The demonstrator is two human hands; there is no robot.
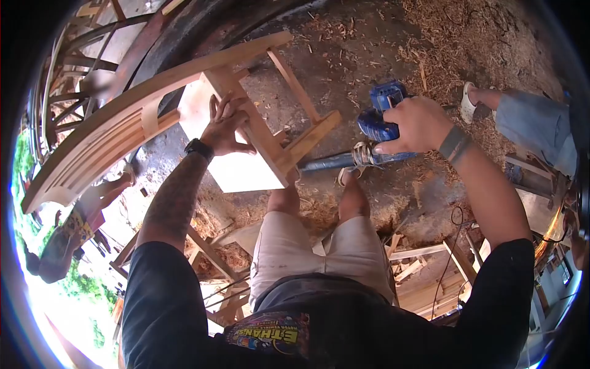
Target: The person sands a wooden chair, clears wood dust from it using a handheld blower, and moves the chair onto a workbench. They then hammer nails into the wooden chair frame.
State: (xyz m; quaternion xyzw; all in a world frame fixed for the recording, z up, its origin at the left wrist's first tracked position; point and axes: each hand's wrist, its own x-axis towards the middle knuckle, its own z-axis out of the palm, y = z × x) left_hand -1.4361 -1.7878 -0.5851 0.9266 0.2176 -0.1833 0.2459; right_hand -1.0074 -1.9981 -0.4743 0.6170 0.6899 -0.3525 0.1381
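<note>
A wooden chair point(258, 129) with a long curved, slatted back lies tilted in front of me, its legs toward the upper middle. My left hand point(227, 126), with a dark watch at the wrist, rests on the edge of its seat, thumb and fingers apart. On the right, my right hand point(415, 126) is wrapped round a blue tool point(384, 111), held in the air above the floor and apart from the chair. The tool's working end is hard to make out.
Wood shavings point(455, 37) litter the dark floor. A blue pipe-like bar point(326, 162) lies before my feet. Another person's leg in blue shorts point(531, 117) is at the right, and another person point(74, 230) at the left. Wooden frames point(80, 61) stand upper left.
</note>
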